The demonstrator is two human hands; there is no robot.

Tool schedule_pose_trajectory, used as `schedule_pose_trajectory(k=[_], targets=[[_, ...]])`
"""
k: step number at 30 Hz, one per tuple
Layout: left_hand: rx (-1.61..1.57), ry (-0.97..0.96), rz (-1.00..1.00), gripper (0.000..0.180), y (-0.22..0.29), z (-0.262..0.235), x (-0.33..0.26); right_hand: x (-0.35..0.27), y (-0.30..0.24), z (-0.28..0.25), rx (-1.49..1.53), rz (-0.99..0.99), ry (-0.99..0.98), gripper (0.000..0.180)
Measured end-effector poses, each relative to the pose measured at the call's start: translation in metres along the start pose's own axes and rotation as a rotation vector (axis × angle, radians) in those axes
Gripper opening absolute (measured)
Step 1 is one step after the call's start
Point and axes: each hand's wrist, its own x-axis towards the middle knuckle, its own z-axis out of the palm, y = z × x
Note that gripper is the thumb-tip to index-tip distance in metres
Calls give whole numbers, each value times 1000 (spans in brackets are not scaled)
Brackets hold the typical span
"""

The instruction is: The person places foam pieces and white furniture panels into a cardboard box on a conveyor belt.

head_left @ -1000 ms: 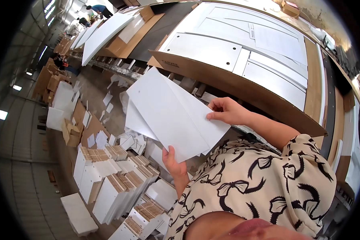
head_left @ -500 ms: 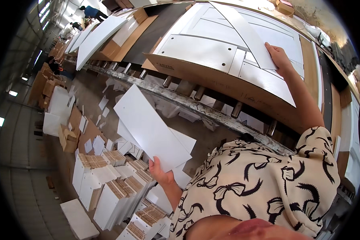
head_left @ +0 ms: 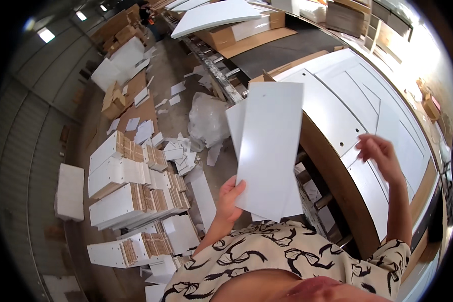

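Observation:
My left hand [head_left: 230,200] grips the lower end of a few flat white boards [head_left: 271,146], thumb on the top face. They are fanned slightly apart and stand up in front of my body. My right hand [head_left: 380,155] hovers over white panels in a long, open cardboard carton [head_left: 335,177]. Its fingers are loosely bent and apart, with nothing seen between them. A wide white panel [head_left: 319,103] with dark holes lies in the carton, and other white strips and panels lie beside it.
A roller conveyor [head_left: 323,202] runs under the carton. Stacks of white boards [head_left: 110,209] stand on the floor at left, near crumpled clear plastic [head_left: 206,121] and scattered white sheets. Farther along the line, another carton [head_left: 221,38] carries large white panels [head_left: 216,15]. A person stands far off.
My right hand has let go of the long white strip, which now appears to lie among the carton's panels. The view has turned, and the boards in my left hand stand more upright, nearer the carton.

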Motion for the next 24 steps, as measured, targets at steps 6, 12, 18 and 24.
schedule_pose_trajectory(k=[6, 12, 18, 24], targets=[[-137, -322, -123, 30, 12, 71, 85, 38, -19, 79, 274, 100, -539, 51], [-181, -440, -86, 27, 59, 42, 219, 117, -16, 76, 134, 118, -64, 26], [-136, -313, 176, 28, 195, -93, 477, 232, -17, 98, -7, 181, 406, 28], [-4, -198, 328, 41, 335, -160, 729, 374, -56, 156, 57, 219, 575, 26]])
